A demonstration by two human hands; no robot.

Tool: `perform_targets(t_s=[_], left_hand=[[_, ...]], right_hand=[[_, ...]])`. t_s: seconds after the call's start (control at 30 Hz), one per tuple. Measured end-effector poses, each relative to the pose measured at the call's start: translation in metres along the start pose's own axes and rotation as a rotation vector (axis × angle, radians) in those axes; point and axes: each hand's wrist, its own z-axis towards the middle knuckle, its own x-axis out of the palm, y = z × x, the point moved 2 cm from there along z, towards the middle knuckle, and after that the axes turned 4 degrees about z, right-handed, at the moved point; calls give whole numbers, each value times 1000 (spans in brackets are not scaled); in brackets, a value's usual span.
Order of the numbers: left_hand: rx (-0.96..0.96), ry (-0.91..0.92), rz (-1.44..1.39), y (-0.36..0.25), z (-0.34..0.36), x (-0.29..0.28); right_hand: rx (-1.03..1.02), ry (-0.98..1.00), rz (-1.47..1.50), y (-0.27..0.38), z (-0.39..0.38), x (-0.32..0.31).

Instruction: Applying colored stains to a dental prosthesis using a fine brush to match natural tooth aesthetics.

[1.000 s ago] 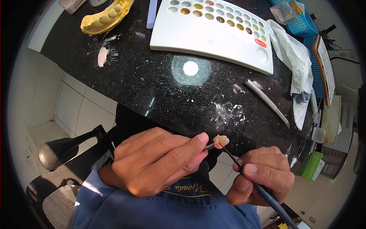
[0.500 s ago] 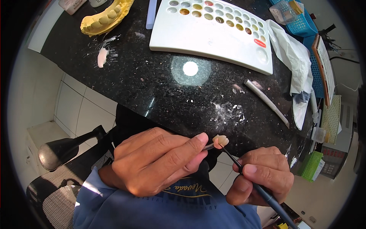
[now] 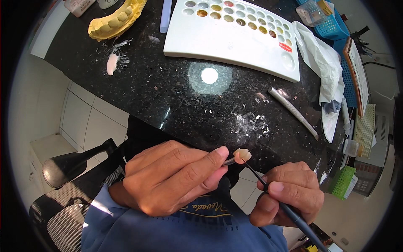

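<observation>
Near the lower middle, my left hand pinches a thin metal holder between thumb and fingers; most of it is hidden. On its tip sits a small dental restoration, cream tooth-coloured with a pink gum-coloured part. My right hand is closed around a dark-blue-handled fine brush. The brush's thin tip reaches the lower edge of the pink part, and I cannot tell whether it touches. Both hands are in front of the table's near edge.
A white palette with colour wells lies on the speckled black table. A yellow dental model and a pink paste smear are at left. A textured metal handle, crumpled white tissue and blue baskets are at right.
Hardly anything differs. The brush and dental restoration stay almost in place, with only a very slight shift of the view and hands.
</observation>
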Motion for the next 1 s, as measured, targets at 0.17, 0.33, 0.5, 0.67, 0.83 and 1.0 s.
perform_targets(t_s=[0.17, 0.33, 0.5, 0.67, 0.83, 1.0], left_hand=[[-1, 2, 3, 0, 0, 0], [6, -5, 3, -1, 1, 1], [-2, -3, 0, 1, -1, 1], [-1, -2, -3, 0, 1, 0], [10, 18, 4, 1, 0, -1], [-1, 31, 7, -1, 0, -1]], right_hand=[[-9, -2, -17, 1, 2, 1], [-1, -17, 4, 1, 1, -1], [-9, -29, 41, -2, 0, 0], [8, -16, -7, 1, 3, 0], [-7, -29, 13, -1, 0, -2], [0, -21, 59, -3, 0, 0]])
